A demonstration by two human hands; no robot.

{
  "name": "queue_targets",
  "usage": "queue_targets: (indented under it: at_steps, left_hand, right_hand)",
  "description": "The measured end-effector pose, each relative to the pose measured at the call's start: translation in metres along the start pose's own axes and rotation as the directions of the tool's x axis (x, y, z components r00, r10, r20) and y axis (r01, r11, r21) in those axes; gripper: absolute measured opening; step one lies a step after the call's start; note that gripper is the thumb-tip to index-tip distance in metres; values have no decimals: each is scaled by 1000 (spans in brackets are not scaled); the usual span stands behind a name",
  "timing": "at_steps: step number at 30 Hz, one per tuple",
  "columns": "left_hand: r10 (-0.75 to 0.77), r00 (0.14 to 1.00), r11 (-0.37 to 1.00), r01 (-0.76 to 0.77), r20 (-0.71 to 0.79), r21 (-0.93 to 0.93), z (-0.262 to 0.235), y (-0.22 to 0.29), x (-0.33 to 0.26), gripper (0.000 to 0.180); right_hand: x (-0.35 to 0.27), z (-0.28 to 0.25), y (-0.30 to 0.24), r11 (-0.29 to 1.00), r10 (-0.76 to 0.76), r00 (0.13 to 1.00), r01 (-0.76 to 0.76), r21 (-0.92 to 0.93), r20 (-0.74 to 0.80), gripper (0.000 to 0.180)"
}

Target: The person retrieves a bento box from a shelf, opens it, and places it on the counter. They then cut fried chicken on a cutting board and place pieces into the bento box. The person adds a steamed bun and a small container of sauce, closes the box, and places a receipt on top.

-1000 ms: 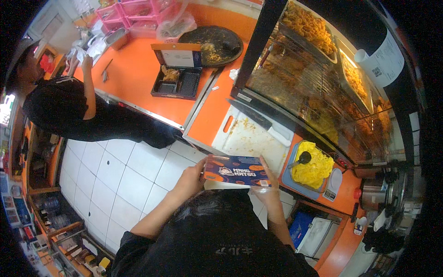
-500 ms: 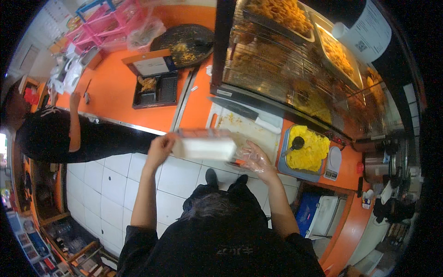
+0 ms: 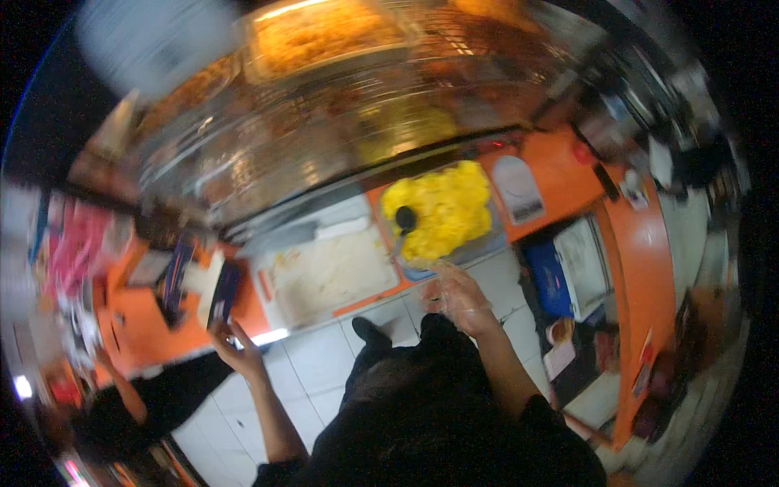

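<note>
At the left, my left hand [image 3: 234, 347] has its fingers on the lower end of a cardboard box [image 3: 222, 294], dark outside and pale inside, standing over the orange counter. Beside it is a second dark box [image 3: 172, 284] with its lid up. My right hand [image 3: 461, 302] wears a clear plastic glove and hovers by the near edge of a tub [image 3: 490, 243] of yellow food [image 3: 446, 213]. Its fingers look loosely apart, holding nothing I can see, though motion blurs them. A black scoop [image 3: 405, 217] lies in the yellow food.
A white cutting board [image 3: 333, 272] lies left of the tub, with a white-handled knife [image 3: 342, 228] behind it. A white scale [image 3: 519, 191] stands right of the tub. The glass food cabinet [image 3: 284, 146] rises behind. A co-worker's arm [image 3: 123, 391] is at the lower left.
The view has swung right. The box that was between both my hands is now at my left hand, by the other box. My gloved right hand has come off it, close to the tub.
</note>
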State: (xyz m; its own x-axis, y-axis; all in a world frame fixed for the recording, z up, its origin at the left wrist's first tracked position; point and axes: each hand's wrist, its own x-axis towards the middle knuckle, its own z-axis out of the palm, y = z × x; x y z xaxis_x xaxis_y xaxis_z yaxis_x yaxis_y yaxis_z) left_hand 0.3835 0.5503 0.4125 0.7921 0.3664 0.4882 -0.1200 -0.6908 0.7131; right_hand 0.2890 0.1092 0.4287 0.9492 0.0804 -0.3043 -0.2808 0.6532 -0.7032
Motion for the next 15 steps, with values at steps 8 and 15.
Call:
queue_targets:
  at_steps: [8,15]
  left_hand:
    - [551,684,820,-339,478,-460,189,272,-111,25]
    - [845,368,514,-359,388,-779,402,587,-162,44]
  right_hand:
    - [-58,-129,-145,777,-277,852,-74,625,445,123]
    - [-147,-276,-276,972,-64,988,31,234,137,119]
